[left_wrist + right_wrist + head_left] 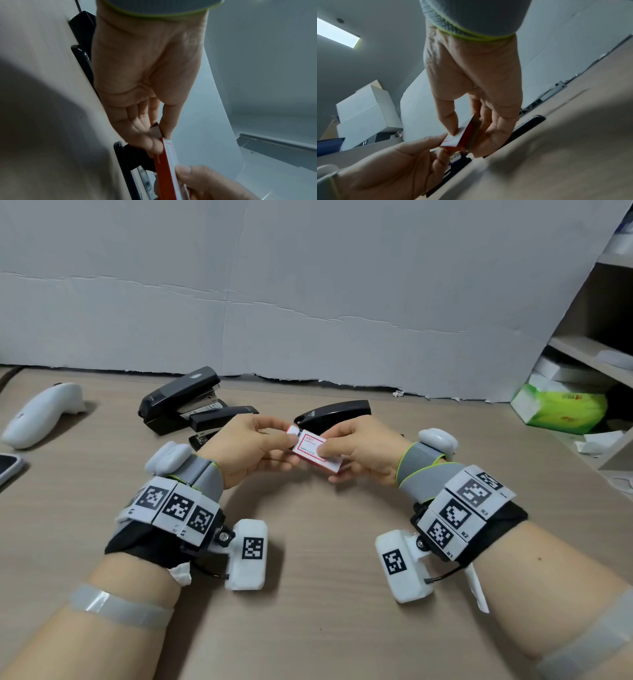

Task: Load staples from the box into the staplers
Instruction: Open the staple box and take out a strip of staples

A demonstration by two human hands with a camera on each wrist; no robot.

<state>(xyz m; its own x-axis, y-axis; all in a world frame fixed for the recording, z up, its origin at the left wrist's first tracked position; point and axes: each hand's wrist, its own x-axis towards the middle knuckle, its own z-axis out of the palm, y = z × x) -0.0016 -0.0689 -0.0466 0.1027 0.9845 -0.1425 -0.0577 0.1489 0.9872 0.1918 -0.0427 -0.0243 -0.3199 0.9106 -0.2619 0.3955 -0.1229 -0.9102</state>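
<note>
Both hands hold a small white and red staple box above the middle of the wooden table. My left hand pinches the box's left end, where a small flap sticks out. My right hand grips the box body between thumb and fingers. Three black staplers lie behind the hands: one at the back left, a second partly hidden by my left hand, and a third just behind the box. The box's contents are hidden.
A white handheld device lies at the far left, and a phone corner at the left edge. A grey cardboard backdrop stands along the table's back. Shelves with a green tissue pack are at the right.
</note>
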